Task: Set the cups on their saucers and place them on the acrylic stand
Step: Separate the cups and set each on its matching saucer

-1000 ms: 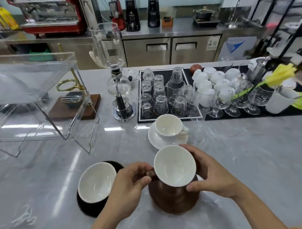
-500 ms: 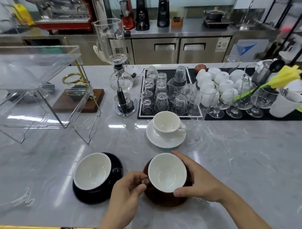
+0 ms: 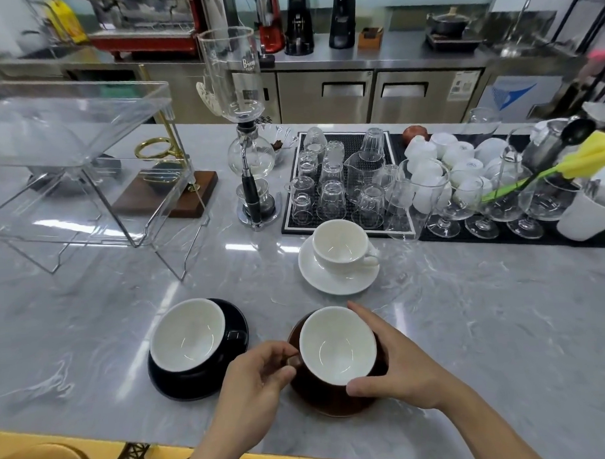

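A brown cup (image 3: 337,345) with a white inside sits on its brown saucer (image 3: 320,398) near the counter's front edge. My right hand (image 3: 395,360) wraps the cup's right side. My left hand (image 3: 261,375) pinches the handle at the cup's left. To the left, a black cup (image 3: 188,334) rests on a black saucer (image 3: 183,381). Behind, a white cup (image 3: 341,245) stands on a white saucer (image 3: 333,279). The two-tier clear acrylic stand (image 3: 71,134) is at the far left, with no cups on it.
A siphon coffee maker (image 3: 246,135) stands beside the stand, with a wooden-based dripper (image 3: 169,196) behind the stand's legs. A black mat (image 3: 347,179) holds several upturned glasses. White cups, stemmed glasses and a yellow flower (image 3: 586,157) crowd the right rear.
The brown cup and saucer came down from a lifted position onto the counter. Both hands stayed on the cup; the view tilted up and back.
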Demonstrator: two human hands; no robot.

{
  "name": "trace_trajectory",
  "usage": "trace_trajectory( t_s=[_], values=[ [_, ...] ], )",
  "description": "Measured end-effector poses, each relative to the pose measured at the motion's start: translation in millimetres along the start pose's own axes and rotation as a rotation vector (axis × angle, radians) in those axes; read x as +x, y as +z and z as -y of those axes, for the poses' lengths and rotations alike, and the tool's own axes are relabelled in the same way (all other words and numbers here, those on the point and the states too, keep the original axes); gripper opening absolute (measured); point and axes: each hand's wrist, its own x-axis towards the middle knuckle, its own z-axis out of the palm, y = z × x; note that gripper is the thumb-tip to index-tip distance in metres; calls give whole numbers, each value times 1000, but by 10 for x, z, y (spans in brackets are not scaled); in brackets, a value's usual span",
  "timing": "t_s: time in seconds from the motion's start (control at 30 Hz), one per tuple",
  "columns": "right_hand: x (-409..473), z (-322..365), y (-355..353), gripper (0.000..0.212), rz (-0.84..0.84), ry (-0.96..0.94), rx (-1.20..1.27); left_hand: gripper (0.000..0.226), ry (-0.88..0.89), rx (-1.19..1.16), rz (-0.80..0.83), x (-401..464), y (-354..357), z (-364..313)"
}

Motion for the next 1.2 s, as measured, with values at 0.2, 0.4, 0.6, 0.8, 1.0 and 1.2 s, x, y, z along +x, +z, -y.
trace_trajectory(
  t_s=[0.2, 0.4, 0.6, 0.8, 1.0, 1.2],
  values=[
    [-30, 43, 3, 104, -2, -12, -61, 39, 25, 115, -14, -12, -29, -57],
    [-57, 46, 7, 104, -27, 3, -72, 37, -7, 30, -3, 10, -27, 5],
    [-77, 87, 16, 104, -25, 6, -75, 44, -39, -85, -2, 18, 1, 49],
    [-82, 86, 18, 106, -25, 10, -62, 37, -72, -165, 11, 10, 1, 48],
    [-86, 83, 32, 110, -21, 25, -49, 33, -74, -169, -23, -9, 20, 65],
    [-99, 81, 23, 124, -10, 34, 41, 23, -141, -276, -46, -69, 41, 101]
  ],
)
